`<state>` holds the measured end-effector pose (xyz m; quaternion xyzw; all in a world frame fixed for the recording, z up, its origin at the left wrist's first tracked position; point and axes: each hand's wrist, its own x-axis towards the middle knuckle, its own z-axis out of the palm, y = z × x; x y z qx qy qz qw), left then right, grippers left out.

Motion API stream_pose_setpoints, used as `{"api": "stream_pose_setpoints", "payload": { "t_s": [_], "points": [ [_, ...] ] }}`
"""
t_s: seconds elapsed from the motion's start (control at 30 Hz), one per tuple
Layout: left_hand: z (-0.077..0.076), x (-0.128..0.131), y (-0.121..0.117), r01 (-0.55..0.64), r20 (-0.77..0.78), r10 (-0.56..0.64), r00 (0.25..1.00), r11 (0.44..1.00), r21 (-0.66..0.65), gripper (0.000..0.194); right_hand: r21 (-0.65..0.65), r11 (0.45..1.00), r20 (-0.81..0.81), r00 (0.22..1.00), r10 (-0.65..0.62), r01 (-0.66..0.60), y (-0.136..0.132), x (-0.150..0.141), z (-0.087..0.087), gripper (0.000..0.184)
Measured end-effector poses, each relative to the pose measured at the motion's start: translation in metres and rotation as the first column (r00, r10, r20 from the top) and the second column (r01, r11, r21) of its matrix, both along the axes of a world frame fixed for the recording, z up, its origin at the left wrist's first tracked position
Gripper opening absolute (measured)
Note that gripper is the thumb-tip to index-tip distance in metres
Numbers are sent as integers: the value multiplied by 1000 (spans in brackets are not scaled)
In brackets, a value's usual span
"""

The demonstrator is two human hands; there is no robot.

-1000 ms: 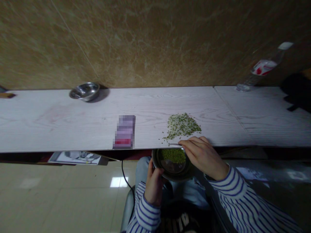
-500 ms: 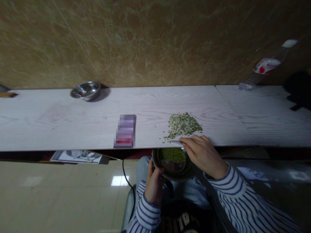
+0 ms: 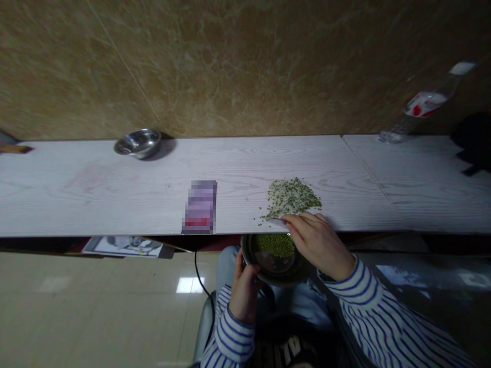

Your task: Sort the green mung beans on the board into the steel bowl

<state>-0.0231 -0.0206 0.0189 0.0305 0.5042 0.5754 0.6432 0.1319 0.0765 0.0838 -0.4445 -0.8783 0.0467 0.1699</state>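
My left hand (image 3: 245, 291) is closed on the rim of a metal bowl (image 3: 249, 263), tilted just below the table's front edge. Green mung beans (image 3: 276, 245) lie inside it. Pinched in my right hand (image 3: 316, 240) is a thin whitish flat piece (image 3: 276, 223), perhaps a card, mostly covered by the fingers. It is at the near side of a spread pile of green beans mixed with white grains (image 3: 293, 197) on the tabletop. Part of the bowl's right side is hidden behind my right hand.
On the white wooden table (image 3: 115, 204) a second metal bowl (image 3: 138, 144) stands at the back left. A blurred-out phone-like object (image 3: 200, 207) lies left of the pile. A clear plastic bottle (image 3: 418, 107) and a black object (image 3: 473, 140) are at the right. A wall (image 3: 238, 66) rises behind.
The flat piece has turned slightly so more of its face shows, and my right hand has shifted a little. The bowl stays in my left hand; the whole view has shifted slightly.
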Motion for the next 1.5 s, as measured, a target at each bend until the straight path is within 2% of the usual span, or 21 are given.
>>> {"api": "stream_pose_setpoints", "payload": {
  "t_s": [0.2,0.4,0.7,1.03,1.37,1.5],
  "points": [
    [-2,-2,0,-4,-17,4,1000,1000,-14,62,-5,997,4,997,-80,80,7,4,1,25],
    [-2,-3,-1,-6,-10,5,1000,1000,-14,63,-16,1000,-22,1000,-22,22,3,-1,-1,26],
    [-3,-7,-2,-21,-6,21,1000,1000,3,64,-22,1000,-20,1000,-10,9,4,-7,0,26],
    [-6,-9,-3,-22,6,22,1000,1000,3,55,-4,1000,-20,1000,-4,4,6,-16,1,26],
    [-5,-10,-2,-20,0,20,1000,1000,3,58,-17,990,-15,990,-138,138,13,-11,-3,28],
    [-5,-12,-2,-23,14,23,1000,1000,14,55,-36,990,-40,989,-141,140,13,-12,-1,27]
  ]
}}
